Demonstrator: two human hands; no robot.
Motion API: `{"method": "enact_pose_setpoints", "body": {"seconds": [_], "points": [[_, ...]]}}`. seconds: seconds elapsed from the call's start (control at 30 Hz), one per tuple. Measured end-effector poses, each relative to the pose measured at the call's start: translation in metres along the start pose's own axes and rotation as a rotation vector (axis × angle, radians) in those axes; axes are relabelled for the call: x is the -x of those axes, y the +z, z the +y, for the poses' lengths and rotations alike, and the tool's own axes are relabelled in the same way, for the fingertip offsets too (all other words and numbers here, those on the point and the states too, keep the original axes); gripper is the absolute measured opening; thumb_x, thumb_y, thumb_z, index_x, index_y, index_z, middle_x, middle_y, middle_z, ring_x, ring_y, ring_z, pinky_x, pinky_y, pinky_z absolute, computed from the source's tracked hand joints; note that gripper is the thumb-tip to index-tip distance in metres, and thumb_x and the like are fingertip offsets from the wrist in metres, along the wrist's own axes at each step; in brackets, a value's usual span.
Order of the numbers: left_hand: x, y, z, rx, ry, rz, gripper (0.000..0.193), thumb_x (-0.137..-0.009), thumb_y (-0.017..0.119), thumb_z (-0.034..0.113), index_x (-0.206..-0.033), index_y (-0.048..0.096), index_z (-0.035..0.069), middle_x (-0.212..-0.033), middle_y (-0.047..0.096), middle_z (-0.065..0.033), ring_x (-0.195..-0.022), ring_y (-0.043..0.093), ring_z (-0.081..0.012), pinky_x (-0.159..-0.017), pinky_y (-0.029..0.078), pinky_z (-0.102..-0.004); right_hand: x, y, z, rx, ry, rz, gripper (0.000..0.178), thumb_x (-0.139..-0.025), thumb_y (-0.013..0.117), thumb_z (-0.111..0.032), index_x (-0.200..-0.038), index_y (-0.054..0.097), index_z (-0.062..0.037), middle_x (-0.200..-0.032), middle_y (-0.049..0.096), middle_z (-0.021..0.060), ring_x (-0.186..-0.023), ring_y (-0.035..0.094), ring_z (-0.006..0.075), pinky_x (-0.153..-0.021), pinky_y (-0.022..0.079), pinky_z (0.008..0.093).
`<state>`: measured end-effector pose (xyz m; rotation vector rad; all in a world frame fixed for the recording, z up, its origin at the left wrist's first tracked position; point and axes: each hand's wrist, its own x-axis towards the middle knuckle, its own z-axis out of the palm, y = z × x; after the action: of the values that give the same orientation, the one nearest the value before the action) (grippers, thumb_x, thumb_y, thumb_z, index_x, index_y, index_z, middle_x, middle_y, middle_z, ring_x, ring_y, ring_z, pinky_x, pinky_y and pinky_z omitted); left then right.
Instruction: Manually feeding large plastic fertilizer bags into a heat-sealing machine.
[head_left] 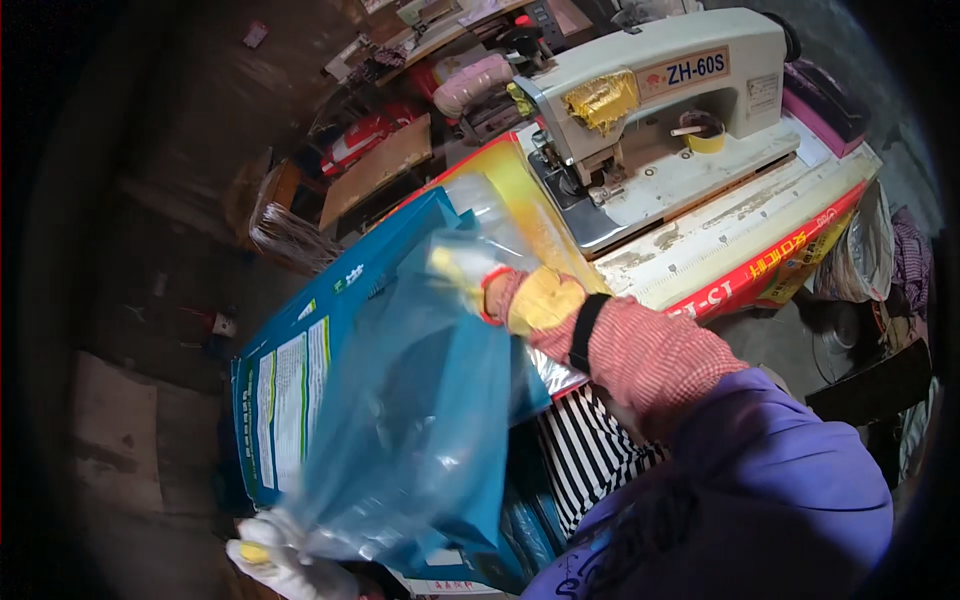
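Note:
A clear plastic liner bag [400, 420], blurred by motion, spreads over a large blue printed sack [270, 400]. My left hand [272, 552], in a white glove with a yellow patch, is closed on the bag's lower left edge. Farther up, my right hand [465, 278] is at the bag's upper end, among the film; its yellowish fingers are smeared, so their grip does not show. A red checked sleeve cover [645, 355] with a black band [587, 332] covers my right forearm. Blue sacks also lie beneath the film, partly hidden.
A white industrial sewing machine [665, 90] stands right of the sacks on a worn table [650, 265] edged with red and yellow printed sheet. A yellow tape roll [705, 143] rests on its bed. Behind are a brown board [378, 170] and a pink wrapped roll [473, 85].

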<state>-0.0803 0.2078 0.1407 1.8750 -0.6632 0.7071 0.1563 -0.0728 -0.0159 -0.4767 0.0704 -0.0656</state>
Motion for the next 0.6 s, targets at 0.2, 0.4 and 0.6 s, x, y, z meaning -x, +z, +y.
{"method": "enact_pose_setpoints", "body": {"seconds": [0.2, 0.4, 0.6], "points": [[0.037, 0.076, 0.031, -0.11, -0.056, -1.301, 0.011, -0.07, 0.063, 0.014, -0.078, 0.064, 0.006, -0.081, 0.061, -0.0096, -0.073, 0.058, -0.0256, -0.065, 0.046, -0.0361, -0.016, -0.008, -0.055, 0.667, -0.045, -0.222, 0.044, -0.086, 0.048, -0.048, -0.104, 0.058, -0.0098, -0.094, 0.059, 0.0073, -0.089, 0.055, 0.0225, -0.08, 0.045, 0.0352], [0.065, 0.091, 0.009, 0.268, -0.079, -1.553, 0.019, -0.08, 0.057, 0.016, -0.092, 0.058, 0.001, -0.08, 0.058, -0.009, -0.071, 0.055, -0.0224, -0.065, 0.044, -0.0309, 0.027, 0.033, -0.045, 0.875, -0.193, 0.131, 0.043, -0.092, 0.038, -0.046, -0.103, 0.059, -0.0096, -0.09, 0.057, 0.0075, -0.084, 0.05, 0.0203, -0.08, 0.043, 0.0346], [-0.082, 0.165, 0.044, -0.243, 0.255, -1.217, 0.015, -0.072, 0.068, 0.009, -0.081, 0.056, 0.005, -0.082, 0.061, -0.0125, -0.068, 0.057, -0.0303, -0.056, 0.044, -0.0373, 0.084, 0.048, -0.018, -0.332, 0.233, 0.05, 0.028, -0.09, 0.046, -0.012, -0.117, 0.05, -0.0081, -0.109, 0.056, 0.0074, -0.102, 0.052, 0.0155, -0.086, 0.043, 0.0307]]}}
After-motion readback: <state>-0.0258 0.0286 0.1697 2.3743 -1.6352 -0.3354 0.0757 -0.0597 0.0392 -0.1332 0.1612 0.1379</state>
